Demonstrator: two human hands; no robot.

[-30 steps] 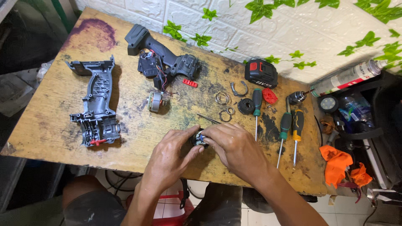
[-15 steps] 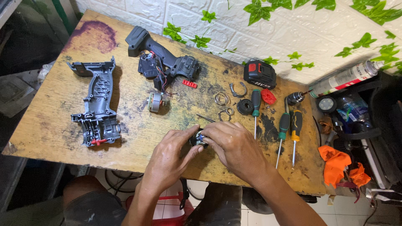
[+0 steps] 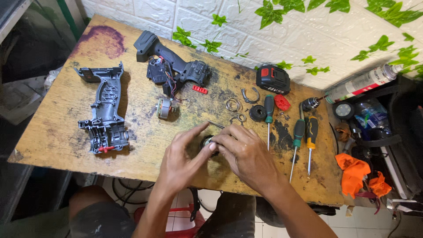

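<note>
Both hands meet over the front middle of the desk (image 3: 53,132). Left hand (image 3: 180,161) and right hand (image 3: 246,154) pinch a small dark round part (image 3: 206,142) between fingertips, grip narrow and closed on it; its details are mostly hidden. Relative to that part: grey housing half (image 3: 105,112) lies well to the left, opened and bare; black drill body (image 3: 174,66) with exposed wiring sits up-left; small motor piece (image 3: 165,108) just up-left; metal rings (image 3: 233,105) just above; screwdrivers (image 3: 304,136) to the right; black battery pack (image 3: 273,79) up-right. Judgement: disassembly well advanced, the tool is split and parts are spread out, nothing rejoined.
</note>
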